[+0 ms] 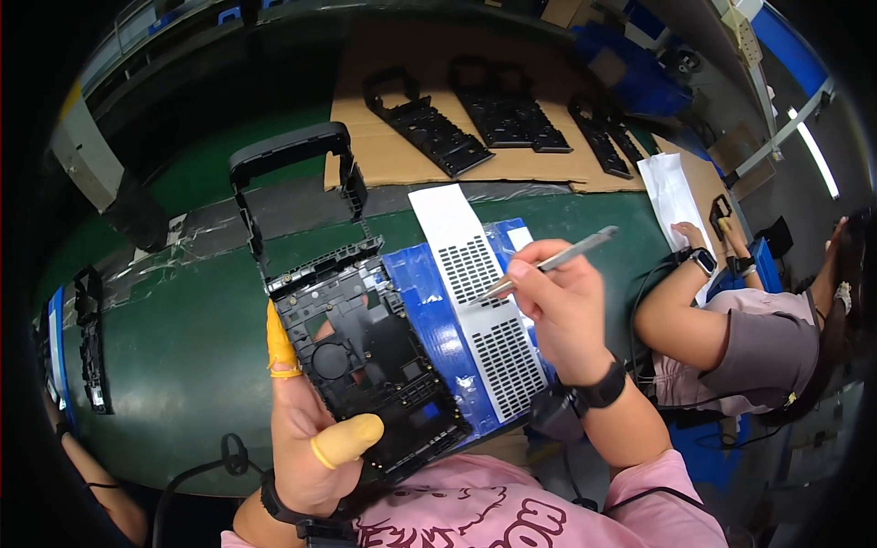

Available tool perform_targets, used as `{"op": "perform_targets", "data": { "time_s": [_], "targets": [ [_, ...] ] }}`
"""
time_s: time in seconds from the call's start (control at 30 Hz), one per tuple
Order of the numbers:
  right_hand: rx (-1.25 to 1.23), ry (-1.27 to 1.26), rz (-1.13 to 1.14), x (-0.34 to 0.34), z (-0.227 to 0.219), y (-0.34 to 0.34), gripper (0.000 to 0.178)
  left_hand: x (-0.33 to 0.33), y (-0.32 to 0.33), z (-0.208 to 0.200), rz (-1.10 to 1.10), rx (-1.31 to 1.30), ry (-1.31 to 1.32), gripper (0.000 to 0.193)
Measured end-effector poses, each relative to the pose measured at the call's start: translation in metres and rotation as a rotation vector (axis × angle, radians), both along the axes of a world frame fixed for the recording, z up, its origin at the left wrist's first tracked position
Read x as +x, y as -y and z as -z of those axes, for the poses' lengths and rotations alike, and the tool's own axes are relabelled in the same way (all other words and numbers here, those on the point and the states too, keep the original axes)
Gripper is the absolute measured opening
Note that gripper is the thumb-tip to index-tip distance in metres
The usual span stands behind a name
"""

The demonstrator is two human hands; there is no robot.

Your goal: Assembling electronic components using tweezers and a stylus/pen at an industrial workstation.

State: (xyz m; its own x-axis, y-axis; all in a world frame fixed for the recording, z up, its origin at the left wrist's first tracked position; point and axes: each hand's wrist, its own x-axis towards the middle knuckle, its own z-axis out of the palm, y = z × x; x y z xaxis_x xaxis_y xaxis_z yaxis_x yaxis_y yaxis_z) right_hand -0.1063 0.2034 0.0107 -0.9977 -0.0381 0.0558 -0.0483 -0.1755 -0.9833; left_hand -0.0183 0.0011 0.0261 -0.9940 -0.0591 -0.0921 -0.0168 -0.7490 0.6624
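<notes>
Left grip (315, 443) has hold of the black housing (384, 342), thumb over its near edge, finger along its left side, yellow finger cots (349, 440) on. Right grip (566, 306) pinches the tweezers (577, 249), tip at the white label sheet (505, 365) just left of it. Can't tell if a label is on the tip.

Risks, my read: tip digging in could tear or curl a label, or drag the sheet, as no finger pins it. Housing looks tilted on a one-handed hold; if the thumb slips, it could drop or swing its tall handle loop (290, 146), beyond the left grip. Bare right fingertips on adhesive would likely spoil the stick.

In the way: housing's right edge overlaps the blue board (437, 315) between the two grips, so the crossing is tight. Black cable (187, 475) left of the left grip, possible snag. Green worktop (201, 356) around; another black part (91, 342) well left.

Farther, beyond both grips: cardboard (352, 173) with more black housings (516, 114). Right of the right grip, well apart: co-worker's hand (690, 235) at a white paper (671, 187); elbow conflict possible if the right grip swings wide.
</notes>
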Motion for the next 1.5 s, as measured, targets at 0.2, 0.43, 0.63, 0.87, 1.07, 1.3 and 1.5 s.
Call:
{"op": "perform_targets", "data": {
  "time_s": [0.2, 0.43, 0.63, 0.87, 1.07, 1.3, 1.5],
  "targets": [
    [-0.008, 0.104, -0.004, -0.016, 0.031, -0.013, 0.01, -0.004, 0.003, 0.012, -0.052, 0.037, 0.079, 0.048],
    [0.045, 0.111, 0.003, -0.018, 0.035, -0.014, 0.01, -0.008, 0.001, 0.016, -0.122, 0.1, 0.178, 0.041],
    [0.069, 0.111, 0.013, -0.019, 0.036, -0.011, 0.01, -0.01, 0.001, 0.016, -0.081, 0.086, 0.166, 0.042],
    [-0.02, 0.113, -0.024, -0.004, 0.009, -0.008, 0.008, -0.012, -0.002, 0.012, 0.018, 0.181, 0.113, 0.044],
    [-0.153, 0.125, -0.261, 0.045, -0.028, 0.04, 0.012, -0.008, 0.002, 0.014, 0.005, 0.148, 0.105, 0.045],
    [-0.216, 0.081, -0.255, 0.054, -0.007, 0.063, 0.011, -0.007, 0.001, 0.017, 0.031, 0.157, 0.084, 0.045],
    [-0.234, 0.065, -0.229, 0.055, -0.005, 0.065, 0.011, -0.006, 0.003, 0.019, 0.019, 0.176, 0.096, 0.046]
  ]
}}
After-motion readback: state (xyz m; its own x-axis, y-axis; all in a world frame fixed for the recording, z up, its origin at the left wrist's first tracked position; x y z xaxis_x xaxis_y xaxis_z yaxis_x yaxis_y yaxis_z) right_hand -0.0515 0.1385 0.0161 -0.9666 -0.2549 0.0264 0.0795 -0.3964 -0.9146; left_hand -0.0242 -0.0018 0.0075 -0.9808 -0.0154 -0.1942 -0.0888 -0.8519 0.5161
